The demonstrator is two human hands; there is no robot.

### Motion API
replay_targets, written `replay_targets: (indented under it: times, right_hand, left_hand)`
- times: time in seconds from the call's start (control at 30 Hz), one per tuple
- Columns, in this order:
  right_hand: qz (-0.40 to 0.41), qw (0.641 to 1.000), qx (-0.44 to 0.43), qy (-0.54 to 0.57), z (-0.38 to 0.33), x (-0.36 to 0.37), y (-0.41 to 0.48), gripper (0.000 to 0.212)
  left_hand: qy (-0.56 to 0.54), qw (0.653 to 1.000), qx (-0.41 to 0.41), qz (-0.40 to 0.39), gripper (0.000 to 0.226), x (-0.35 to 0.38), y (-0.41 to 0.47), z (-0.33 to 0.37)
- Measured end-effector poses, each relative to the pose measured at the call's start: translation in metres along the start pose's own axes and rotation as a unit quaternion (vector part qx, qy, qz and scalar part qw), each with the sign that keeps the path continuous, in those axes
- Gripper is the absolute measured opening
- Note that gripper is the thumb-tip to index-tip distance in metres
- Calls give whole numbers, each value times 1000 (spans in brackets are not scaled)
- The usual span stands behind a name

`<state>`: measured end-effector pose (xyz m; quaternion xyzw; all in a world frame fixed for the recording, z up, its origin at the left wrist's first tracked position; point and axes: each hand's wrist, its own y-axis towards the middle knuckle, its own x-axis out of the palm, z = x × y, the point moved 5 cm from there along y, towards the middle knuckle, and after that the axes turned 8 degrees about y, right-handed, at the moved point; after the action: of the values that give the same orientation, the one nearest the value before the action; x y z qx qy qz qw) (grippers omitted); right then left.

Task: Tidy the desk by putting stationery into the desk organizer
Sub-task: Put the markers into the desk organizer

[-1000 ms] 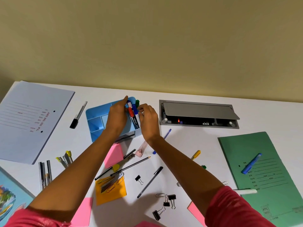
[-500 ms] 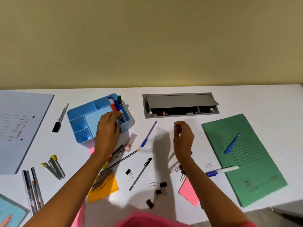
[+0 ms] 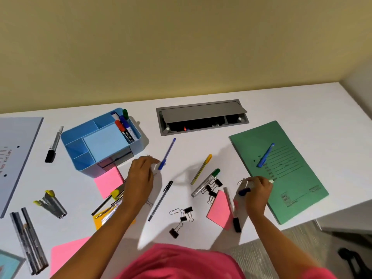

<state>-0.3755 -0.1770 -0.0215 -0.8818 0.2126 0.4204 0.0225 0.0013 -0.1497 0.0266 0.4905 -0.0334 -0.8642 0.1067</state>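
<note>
**One head cam, fwd & down**

Single wide-angle view from the person's head, over the near edge of the white surface [image 3: 189,150]. It's pitched down & fwd toward the wall [image 3: 181,47]. Close range: both forearms enter from the bottom, left hand [image 3: 141,176] centre, right hand [image 3: 258,190] at right.

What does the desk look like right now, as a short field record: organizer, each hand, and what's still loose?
organizer: blue, rear left, markers standing in its back corner
right hand: grips a blue-capped marker beside the green folder
left hand: on the desk by the blue pen; grip unclear
loose: yellow pen, green marker, binder clips
</note>
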Motion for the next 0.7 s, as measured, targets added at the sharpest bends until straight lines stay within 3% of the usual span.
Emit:
replay_targets:
  times: [0.13,0.37,0.47,0.57,0.7]
  right_hand:
    - [-41,990,-111,-75,0,2,-9,30]
    - [-5,989,-143,-40,-40,3,-2,38]
    - [-12,982,-181,48,-98,10,-2,30]
    - [-71,969,-134,195,-167,19,-9,37]
    - [-142,920,-96,352,-250,44,-26,48]
  left_hand:
    - [-22,1000,-1,-10,34,-1,-5,12]
    - [-46,999,-14,-23,33,-2,-6,14]
    - [-61,998,-27,-7,31,-9,1,15]
    - [-24,997,-49,53,28,-24,9,5]
    - [-19,982,-138,130,40,-42,16,-27]
